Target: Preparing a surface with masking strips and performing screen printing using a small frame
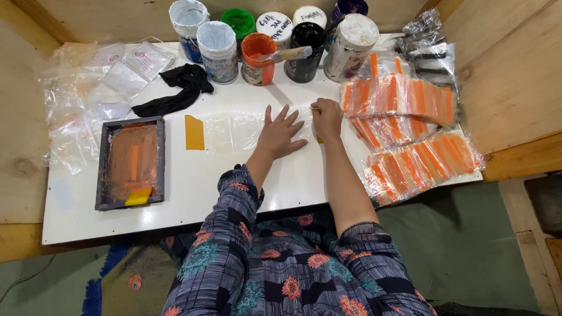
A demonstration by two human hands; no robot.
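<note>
**Bags printed at the right, blanks waiting at the left**

While the left hand (281, 133) lay flat with fingers spread on a clear plastic bag (234, 131) near the middle of the tabletop (193, 193), the right hand (326, 119) sat curled at the bag's right end, its grip closed around something small; what it was could not be made out.

Judging by the piles, a good share of the work was done: overlapping rows of clear bags with orange stripes (410, 129) filled the right edge of the tabletop, while a loose heap of unprinted bags (88, 99) remained at the left edge. The bag under the hands looked still blank.

A dark-framed printing screen (131, 162), smeared orange and holding a yellow scraper (138, 196), lay near the left front corner. A yellow-orange rectangle (194, 132) sat just left of the bag. Along the back edge stood round paint tubs (275, 41) with white, green, orange and black tops, some with handwritten white lids, a brush (287, 54) resting across them. A black cloth (175, 90) lay in front of the tubs.
</note>
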